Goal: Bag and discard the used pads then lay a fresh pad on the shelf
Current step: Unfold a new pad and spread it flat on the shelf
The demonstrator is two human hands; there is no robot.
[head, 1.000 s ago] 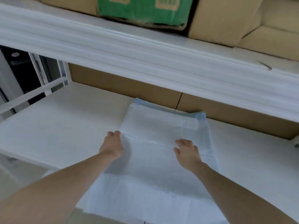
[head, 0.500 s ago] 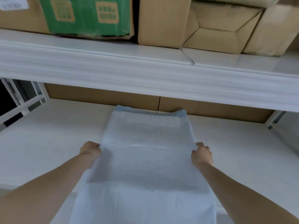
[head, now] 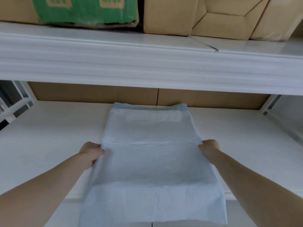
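A fresh pale-blue pad [head: 152, 161] lies lengthwise on the white lower shelf [head: 54, 138], partly unfolded. Its far end, with a blue border, reaches the cardboard back wall, and its near end hangs over the shelf's front edge. My left hand [head: 91, 153] grips the pad's left edge with curled fingers at a crosswise fold line. On the opposite edge, at the same fold, my right hand [head: 209, 148] pinches the pad. No used pads or bag are in view.
The upper shelf [head: 147, 63] overhangs close above, carrying a green box [head: 85, 10] and brown cartons [head: 213, 15]. A cardboard panel [head: 147, 97] backs the lower shelf. White frame posts stand at the far left [head: 19, 102] and right [head: 270, 102].
My hands moved from lying flat on top of the pad outward to its side edges, which they now hold. The camera tilted up and shifted, and the pad lies straighter on the shelf.
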